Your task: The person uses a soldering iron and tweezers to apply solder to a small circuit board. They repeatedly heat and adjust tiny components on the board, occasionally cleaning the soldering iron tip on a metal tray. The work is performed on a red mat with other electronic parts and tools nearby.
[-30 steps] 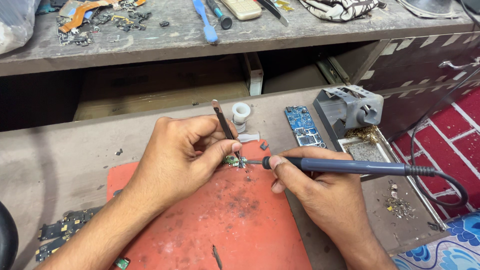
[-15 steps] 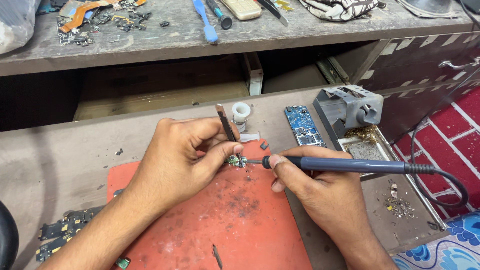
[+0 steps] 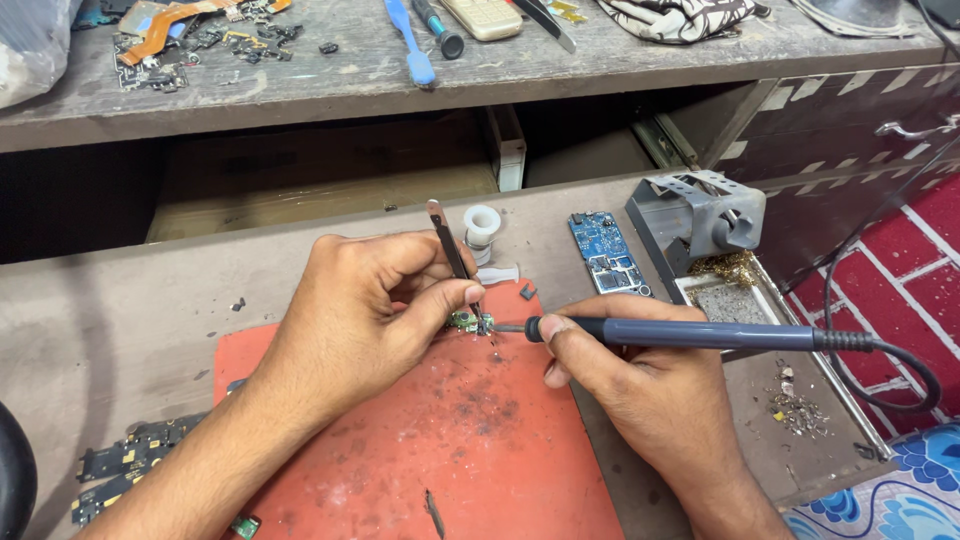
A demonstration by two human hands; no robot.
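My left hand (image 3: 365,315) pinches metal tweezers (image 3: 447,243), whose tips press a small green circuit piece (image 3: 464,321) onto the orange-red work mat (image 3: 440,450). A dark blue soldering iron (image 3: 690,335) lies in the grip of my right hand (image 3: 635,385). Its tip touches the small piece from the right. The iron's black cable (image 3: 900,355) loops off toward the right edge.
A grey soldering stand (image 3: 700,225) with brass wool and a sponge tray sits at the right. Beside it lie a blue circuit board (image 3: 605,252) and a white solder spool (image 3: 482,225). Dark flex parts (image 3: 125,465) lie at lower left. Tools crowd the upper shelf (image 3: 420,70).
Both hands stay nearly still. The iron tip has stayed against the small piece under the tweezers.
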